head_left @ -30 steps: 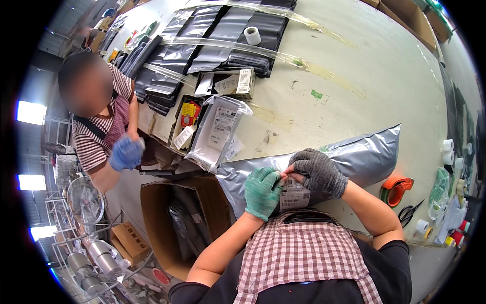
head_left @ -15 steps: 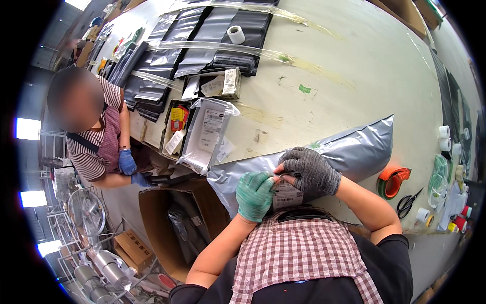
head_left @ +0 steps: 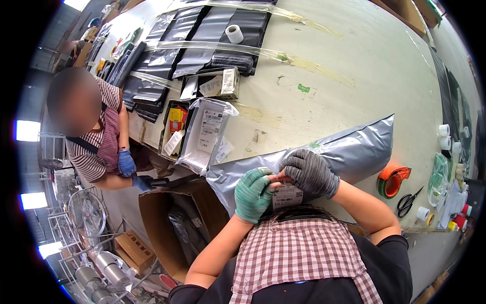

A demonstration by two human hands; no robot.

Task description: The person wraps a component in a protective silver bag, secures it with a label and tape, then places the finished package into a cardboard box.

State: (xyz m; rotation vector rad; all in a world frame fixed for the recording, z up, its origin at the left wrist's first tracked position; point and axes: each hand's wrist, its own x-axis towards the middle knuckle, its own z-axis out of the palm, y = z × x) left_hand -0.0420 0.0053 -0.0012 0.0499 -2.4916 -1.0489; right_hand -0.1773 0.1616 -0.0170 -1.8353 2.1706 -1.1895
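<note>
A plump silver-grey plastic mailing bag (head_left: pixel 349 147) lies slantwise across the near edge of the table, in front of my body. On its near side is a white printed label (head_left: pixel 287 196). Just above the label my two hands meet, bare fingertips together. My left hand (head_left: pixel 254 195), in a green glove, has its fingers curled in a pinch. My right hand (head_left: pixel 310 173), in a dark grey glove, is bent inward with its fingers pressed together. Whatever lies between the fingertips is too small or hidden to make out.
Left of the bag are a label box (head_left: pixel 205 131) and an open carton (head_left: pixel 152 228). A co-worker in blue gloves (head_left: pixel 126 162) stands at the left. An orange tape dispenser (head_left: pixel 392 181) and scissors (head_left: pixel 409 202) lie right. Black mailing bags (head_left: pixel 202 48) lie at the back.
My fingertips have shifted slightly and the label's upper part shows more clearly. The right hand is more closed than before. The bag stays in place.
</note>
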